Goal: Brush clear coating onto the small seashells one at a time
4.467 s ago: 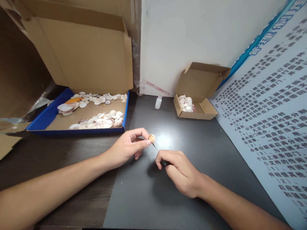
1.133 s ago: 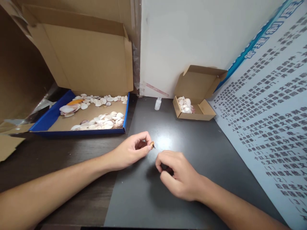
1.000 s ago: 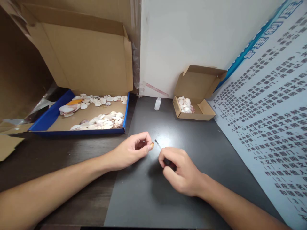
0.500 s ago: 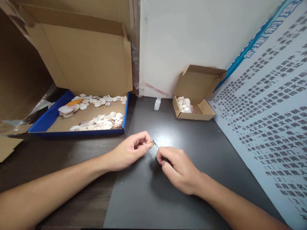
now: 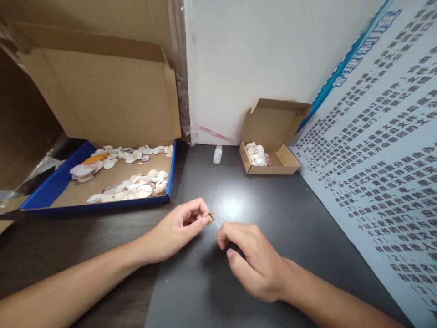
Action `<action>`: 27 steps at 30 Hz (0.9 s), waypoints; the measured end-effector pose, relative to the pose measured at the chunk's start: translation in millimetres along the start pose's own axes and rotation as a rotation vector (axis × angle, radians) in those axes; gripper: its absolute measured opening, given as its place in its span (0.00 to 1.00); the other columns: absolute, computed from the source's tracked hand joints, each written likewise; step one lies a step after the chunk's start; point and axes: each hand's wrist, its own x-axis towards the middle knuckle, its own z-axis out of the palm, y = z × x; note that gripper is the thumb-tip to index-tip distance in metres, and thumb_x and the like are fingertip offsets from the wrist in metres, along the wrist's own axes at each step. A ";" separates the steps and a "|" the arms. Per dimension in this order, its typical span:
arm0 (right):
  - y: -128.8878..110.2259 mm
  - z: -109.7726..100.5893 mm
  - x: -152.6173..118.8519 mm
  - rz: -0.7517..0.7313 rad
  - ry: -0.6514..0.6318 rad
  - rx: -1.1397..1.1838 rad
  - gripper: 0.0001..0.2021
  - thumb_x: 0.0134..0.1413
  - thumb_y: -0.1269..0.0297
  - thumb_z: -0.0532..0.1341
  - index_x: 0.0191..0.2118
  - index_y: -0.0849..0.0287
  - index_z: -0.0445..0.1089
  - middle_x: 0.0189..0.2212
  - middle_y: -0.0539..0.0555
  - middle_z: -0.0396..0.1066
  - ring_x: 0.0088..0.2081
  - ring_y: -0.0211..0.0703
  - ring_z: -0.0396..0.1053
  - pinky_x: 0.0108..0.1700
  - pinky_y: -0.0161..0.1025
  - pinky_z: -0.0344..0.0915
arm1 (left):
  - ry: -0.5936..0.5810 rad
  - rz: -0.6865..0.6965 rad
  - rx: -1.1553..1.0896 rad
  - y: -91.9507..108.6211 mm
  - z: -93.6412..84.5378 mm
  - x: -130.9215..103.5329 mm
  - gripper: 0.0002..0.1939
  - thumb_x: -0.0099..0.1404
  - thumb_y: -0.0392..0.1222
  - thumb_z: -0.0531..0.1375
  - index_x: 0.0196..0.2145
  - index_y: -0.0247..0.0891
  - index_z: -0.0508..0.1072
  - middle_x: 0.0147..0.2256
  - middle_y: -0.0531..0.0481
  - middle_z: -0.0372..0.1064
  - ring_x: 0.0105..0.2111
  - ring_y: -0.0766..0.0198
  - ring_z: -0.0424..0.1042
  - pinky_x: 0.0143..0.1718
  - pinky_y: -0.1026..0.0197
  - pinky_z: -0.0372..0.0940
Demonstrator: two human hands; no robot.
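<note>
My left hand (image 5: pixel 184 228) pinches a small brownish-orange piece (image 5: pixel 210 219), perhaps a shell, between thumb and fingertips above the dark mat. Close on its right, my right hand (image 5: pixel 251 259) has curled fingers around a thin, pale stick-like tool (image 5: pixel 217 223). The tool's dark tip meets the small piece. Most of the tool is hidden by my right fingers. Beyond both hands, a small whitish bottle (image 5: pixel 217 155) stands upright on the mat.
A blue-rimmed cardboard box (image 5: pixel 172 171) with several shells (image 5: pixel 136 187) lies open at the left. A smaller open box (image 5: pixel 273 170) at the back right holds white shells (image 5: pixel 256 154). A white wall and a printed sheet (image 5: pixel 392 159) border the mat (image 5: pixel 191 296).
The view has shifted, so the boxes and bottle appear farther left and slightly lower. My right thumb has moved a little away from its index finger; the tool tip stays at the small piece.
</note>
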 end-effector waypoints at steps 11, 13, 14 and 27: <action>1.9 0.9 1.4 0.132 -0.017 -0.024 0.04 0.49 0.72 0.50 0.29 0.56 0.54 0.22 0.46 0.56 0.24 0.37 0.53 0.29 0.36 0.48 | -0.002 -0.033 -0.017 -1.4 -0.9 0.9 0.14 0.70 0.51 0.55 0.32 0.39 0.61 0.22 0.62 0.52 0.21 0.72 0.50 0.22 0.67 0.48; 2.4 1.0 1.4 0.197 0.004 -0.039 0.04 0.50 0.72 0.50 0.29 0.56 0.54 0.23 0.46 0.57 0.24 0.37 0.54 0.29 0.36 0.48 | 0.005 -0.042 -0.020 -1.0 -0.6 1.1 0.13 0.70 0.50 0.54 0.31 0.39 0.60 0.22 0.62 0.52 0.21 0.72 0.50 0.22 0.67 0.48; 2.3 1.1 1.1 0.177 0.005 -0.024 0.04 0.50 0.72 0.50 0.29 0.56 0.54 0.23 0.46 0.57 0.24 0.37 0.54 0.29 0.36 0.48 | 0.007 -0.040 -0.021 -0.9 -0.4 1.3 0.13 0.70 0.49 0.54 0.31 0.39 0.60 0.22 0.62 0.52 0.21 0.72 0.50 0.22 0.67 0.48; 1.3 2.4 -0.1 0.056 -0.018 0.032 0.05 0.49 0.72 0.50 0.29 0.56 0.52 0.22 0.45 0.55 0.24 0.36 0.51 0.29 0.36 0.48 | 0.022 -0.017 0.013 -1.5 0.3 0.9 0.13 0.70 0.48 0.54 0.31 0.39 0.61 0.21 0.62 0.52 0.21 0.72 0.50 0.22 0.67 0.49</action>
